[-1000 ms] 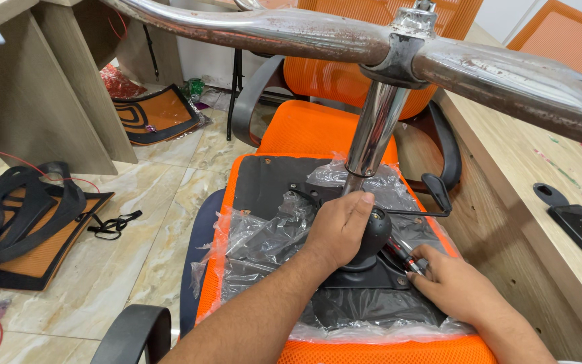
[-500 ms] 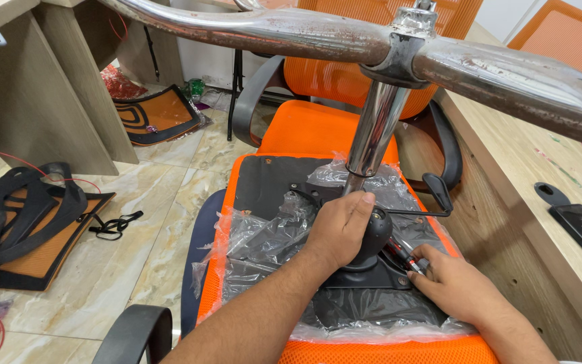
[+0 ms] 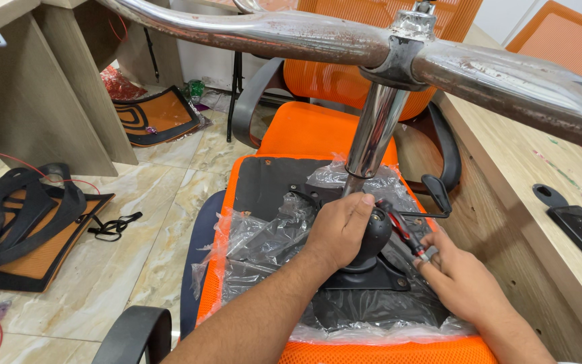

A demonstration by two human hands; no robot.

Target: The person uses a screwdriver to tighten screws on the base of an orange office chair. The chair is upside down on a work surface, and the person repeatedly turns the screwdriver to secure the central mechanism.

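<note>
From the head camera, an upside-down orange seat (image 3: 345, 354) is seen, with crinkly clear plastic (image 3: 264, 246) over its black underside. The left hand (image 3: 338, 229) is closed around the black mechanism (image 3: 375, 246) at the foot of the shiny metal pole (image 3: 375, 128). A small red-handled tool (image 3: 405, 236) is pinched in the right hand (image 3: 463, 280), right beside the mechanism. Since a moment ago almost nothing is changed; both hands are kept in the same spots, so the work is judged to be held steady. Little room is left on the right, where a wooden desk edge (image 3: 500, 202) is close. More open floor (image 3: 149, 202) is seen on the left
</note>
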